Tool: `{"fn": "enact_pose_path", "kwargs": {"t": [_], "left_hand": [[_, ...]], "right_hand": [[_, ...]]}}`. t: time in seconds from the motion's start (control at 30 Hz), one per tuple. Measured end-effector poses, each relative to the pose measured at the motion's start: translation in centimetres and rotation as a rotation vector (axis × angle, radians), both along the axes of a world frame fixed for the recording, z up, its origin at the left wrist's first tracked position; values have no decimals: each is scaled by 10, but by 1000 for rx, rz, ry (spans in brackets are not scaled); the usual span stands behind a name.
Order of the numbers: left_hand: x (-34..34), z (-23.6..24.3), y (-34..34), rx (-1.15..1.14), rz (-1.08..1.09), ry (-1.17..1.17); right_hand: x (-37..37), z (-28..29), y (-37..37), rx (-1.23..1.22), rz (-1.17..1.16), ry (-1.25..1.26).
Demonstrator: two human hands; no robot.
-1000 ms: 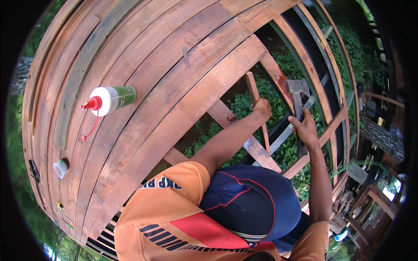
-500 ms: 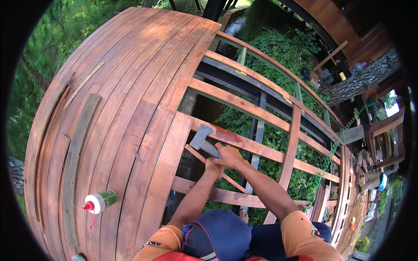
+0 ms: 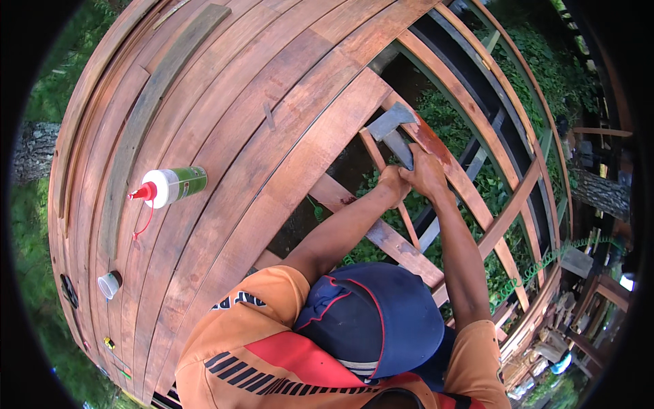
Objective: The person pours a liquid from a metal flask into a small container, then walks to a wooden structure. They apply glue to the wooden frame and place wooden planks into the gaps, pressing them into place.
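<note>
My right hand [image 3: 424, 167] is shut on the dark handle of a grey hatchet [image 3: 390, 123], its head angled over a joist with a reddish stain. Just below and left of it, my left hand [image 3: 394, 183] is closed around a thin wooden strip [image 3: 410, 228], which shows above and below it; the two hands touch or nearly touch, and part of the grip is hidden. Wide wooden planks [image 3: 340, 119] end left of the hands. Joists and crosspieces [image 3: 511, 201] run under and right of them, with leaves showing through the gaps.
On the planks at left lie a white bottle [image 3: 178, 185] with a red nozzle, a cup [image 3: 109, 285], a loose grey board [image 3: 153, 109] and small tools. A green coiled hose [image 3: 579, 242] crosses the framing at right, near a tree trunk [image 3: 603, 194] and piled wood [image 3: 552, 347].
My right hand has brought the hatchet left, beside my left hand on the strip. The view tilted toward the far framing half a second ago, then swung back down.
</note>
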State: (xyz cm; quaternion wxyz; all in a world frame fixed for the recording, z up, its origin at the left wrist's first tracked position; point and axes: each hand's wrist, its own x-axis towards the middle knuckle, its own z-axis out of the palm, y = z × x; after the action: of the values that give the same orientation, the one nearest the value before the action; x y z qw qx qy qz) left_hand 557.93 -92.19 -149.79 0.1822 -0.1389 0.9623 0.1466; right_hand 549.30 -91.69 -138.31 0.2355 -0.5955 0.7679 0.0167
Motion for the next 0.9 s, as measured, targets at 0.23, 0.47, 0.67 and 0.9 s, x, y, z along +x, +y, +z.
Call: {"fn": "enact_pose_path", "kwargs": {"t": [0.23,0.47,0.67,0.9], "left_hand": [[-7,9,-4,122,-73,-113],[-6,-8,3,66,-41,-43],[9,25,-7,64,-106,-61],[3,14,0,110,-92,-17]], "right_hand": [[-2,-9,-4,-170,-257,-13],[6,0,8,-56,69,37],[0,4,-12,-142,-135,32],[6,22,-2,-11,105,60]]}}
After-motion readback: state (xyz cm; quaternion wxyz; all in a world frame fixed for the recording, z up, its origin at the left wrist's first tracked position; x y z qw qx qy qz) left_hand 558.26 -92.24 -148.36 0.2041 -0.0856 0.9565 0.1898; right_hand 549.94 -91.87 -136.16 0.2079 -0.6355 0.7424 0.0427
